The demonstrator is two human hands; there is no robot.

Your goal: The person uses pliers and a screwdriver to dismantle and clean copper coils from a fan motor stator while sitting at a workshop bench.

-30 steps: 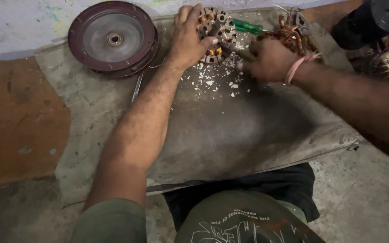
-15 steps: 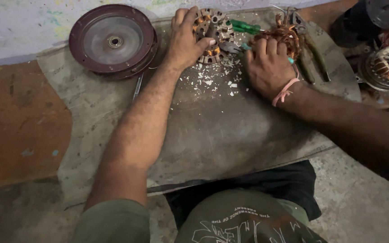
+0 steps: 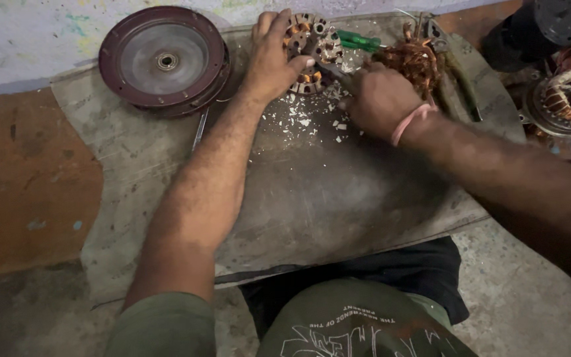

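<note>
Copper-wound stator (image 3: pixel 312 49) lies under the left hand (image 3: pixel 271 59), grip clenched on it; right hand (image 3: pixel 378 99) fisted around a tool (image 3: pixel 330 69).

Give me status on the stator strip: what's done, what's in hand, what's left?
Done: a tangle of pulled copper wire lies beside the work, and white chips litter the mat. In hand: the left hand steadies the stator while the right hand works a tool at its rim. Left: copper windings remain in several slots, so it looks only partly stripped. The motor cover sits aside.
</note>
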